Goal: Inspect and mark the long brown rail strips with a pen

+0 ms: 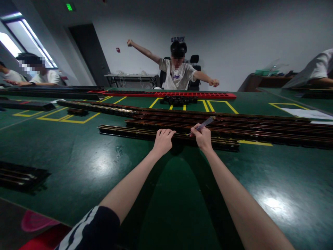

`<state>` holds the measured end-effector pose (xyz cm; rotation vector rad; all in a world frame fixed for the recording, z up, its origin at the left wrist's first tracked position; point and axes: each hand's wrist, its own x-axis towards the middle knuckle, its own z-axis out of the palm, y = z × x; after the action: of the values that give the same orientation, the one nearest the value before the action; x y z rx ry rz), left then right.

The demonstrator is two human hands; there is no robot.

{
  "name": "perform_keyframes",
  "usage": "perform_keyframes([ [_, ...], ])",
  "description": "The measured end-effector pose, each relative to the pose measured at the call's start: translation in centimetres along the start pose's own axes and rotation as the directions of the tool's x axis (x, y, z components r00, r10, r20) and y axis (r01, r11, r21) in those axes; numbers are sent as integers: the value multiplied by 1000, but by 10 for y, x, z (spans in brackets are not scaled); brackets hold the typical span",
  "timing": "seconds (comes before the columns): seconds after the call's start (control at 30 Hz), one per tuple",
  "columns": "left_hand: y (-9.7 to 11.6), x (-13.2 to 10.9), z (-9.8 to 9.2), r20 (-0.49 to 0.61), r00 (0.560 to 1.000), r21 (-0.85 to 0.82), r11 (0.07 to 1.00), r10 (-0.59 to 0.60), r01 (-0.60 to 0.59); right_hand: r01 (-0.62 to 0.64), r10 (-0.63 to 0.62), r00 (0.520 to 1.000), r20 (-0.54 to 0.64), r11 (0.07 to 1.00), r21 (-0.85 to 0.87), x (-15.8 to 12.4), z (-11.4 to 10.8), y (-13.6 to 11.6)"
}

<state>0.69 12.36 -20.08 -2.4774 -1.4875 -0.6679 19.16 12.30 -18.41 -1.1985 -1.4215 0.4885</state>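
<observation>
Several long dark rails lie across the green table, the nearest rail (125, 131) running left to right in front of me. My left hand (163, 140) rests on that rail with its fingers curled over the top edge. My right hand (203, 137) pinches a thin pen-like tool (205, 123), whose tip touches the same rail just right of my left hand.
A long red tray (169, 94) and a pile of small black parts (178, 100) lie at the far side. Across the table a person sits with both arms stretched out. Other people sit at far left and far right. A black tray (18, 175) lies near left. White paper (304, 113) lies at right.
</observation>
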Motion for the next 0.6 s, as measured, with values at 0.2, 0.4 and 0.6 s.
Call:
perform_keyframes([
  [0.2,-1,0,0,-2,1000,-42,999,-12,12,8,-8,1000,28,1000,4,2,0,6],
  [0.4,-2,0,1,-12,1000,-47,999,1,-2,22,-22,999,36,1000,5,4,0,12],
  [0.6,-3,0,3,-26,999,-24,999,25,-25,29,-30,999,38,999,26,5,1,13],
])
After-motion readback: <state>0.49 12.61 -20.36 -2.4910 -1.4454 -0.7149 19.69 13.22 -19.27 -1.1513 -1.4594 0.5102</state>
